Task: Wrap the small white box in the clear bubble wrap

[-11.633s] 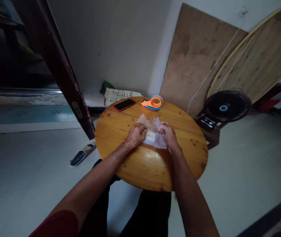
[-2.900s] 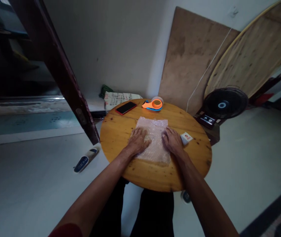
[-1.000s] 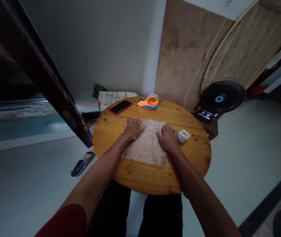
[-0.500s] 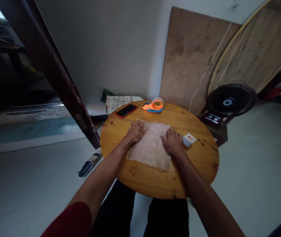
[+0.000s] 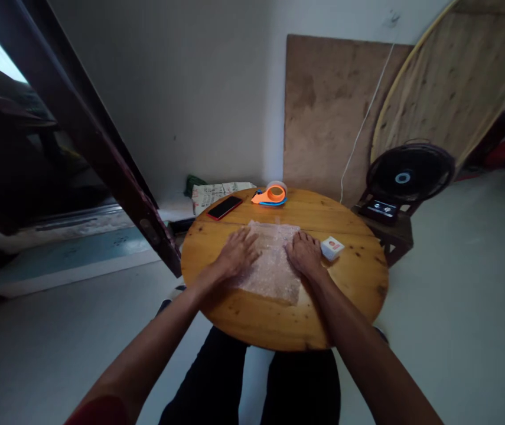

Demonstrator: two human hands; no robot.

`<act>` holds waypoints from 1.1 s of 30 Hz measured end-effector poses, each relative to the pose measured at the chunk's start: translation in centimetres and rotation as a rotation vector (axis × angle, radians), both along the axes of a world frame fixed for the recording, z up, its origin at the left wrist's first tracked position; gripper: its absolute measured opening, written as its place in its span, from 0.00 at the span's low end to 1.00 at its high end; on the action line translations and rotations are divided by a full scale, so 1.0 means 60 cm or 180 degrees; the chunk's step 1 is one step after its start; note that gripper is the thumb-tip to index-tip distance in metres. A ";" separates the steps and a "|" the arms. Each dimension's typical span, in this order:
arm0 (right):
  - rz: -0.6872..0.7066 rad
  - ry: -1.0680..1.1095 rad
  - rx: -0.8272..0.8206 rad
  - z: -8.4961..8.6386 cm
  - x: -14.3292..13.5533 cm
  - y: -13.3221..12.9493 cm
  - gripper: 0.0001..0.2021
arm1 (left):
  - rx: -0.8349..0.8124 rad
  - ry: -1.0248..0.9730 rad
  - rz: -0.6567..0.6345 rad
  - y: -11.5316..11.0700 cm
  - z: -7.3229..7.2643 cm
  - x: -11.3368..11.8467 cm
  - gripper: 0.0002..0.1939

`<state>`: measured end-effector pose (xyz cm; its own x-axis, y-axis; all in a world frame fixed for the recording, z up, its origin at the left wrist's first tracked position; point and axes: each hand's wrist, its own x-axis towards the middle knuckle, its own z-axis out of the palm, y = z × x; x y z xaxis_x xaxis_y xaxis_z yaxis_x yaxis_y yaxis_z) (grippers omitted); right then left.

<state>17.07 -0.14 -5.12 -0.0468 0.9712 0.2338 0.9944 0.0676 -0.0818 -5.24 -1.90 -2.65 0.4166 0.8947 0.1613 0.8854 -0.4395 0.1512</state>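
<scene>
A sheet of clear bubble wrap [image 5: 272, 268] lies flat on the round wooden table [image 5: 252, 327]. My left hand [image 5: 237, 252] rests on its left side, fingers stretched out and slightly spread. On the right edge of the sheet lies my right hand [image 5: 305, 252], palm down with its fingers laid out over the wrap. Just right of that hand stands a small white box [image 5: 332, 248] with a red mark on top. Neither hand grips anything.
Toward the back of the table are an orange and blue tape dispenser [image 5: 272, 195] and a red-edged phone [image 5: 225, 208]. A printed sack [image 5: 217, 193] lies behind the table. To the right, a black fan [image 5: 405, 177] stands on a low stool.
My left hand has slid down and nearer along the left side of the bubble wrap, its fingers spreading. My right hand stays at the right edge. The camera view has shifted slightly.
</scene>
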 end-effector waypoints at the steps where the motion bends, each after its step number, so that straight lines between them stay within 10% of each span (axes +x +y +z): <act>1: 0.0003 0.0012 0.0001 0.000 0.001 0.000 0.24 | 0.0012 -0.0034 -0.0112 -0.024 -0.005 0.007 0.33; 18: 0.0020 0.0198 0.0075 -0.005 0.005 0.001 0.20 | -0.0426 0.0051 -0.1337 -0.179 -0.002 0.073 0.32; 33: -0.0008 0.0033 0.0499 0.042 0.044 -0.030 0.21 | -0.0368 -0.0184 -0.1340 -0.188 -0.021 0.076 0.33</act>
<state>19.74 -1.94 -2.59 -0.0412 0.9228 0.3831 0.9937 0.0779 -0.0808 -0.68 -13.17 -3.94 0.7419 0.6624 0.1038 0.6214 -0.7374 0.2647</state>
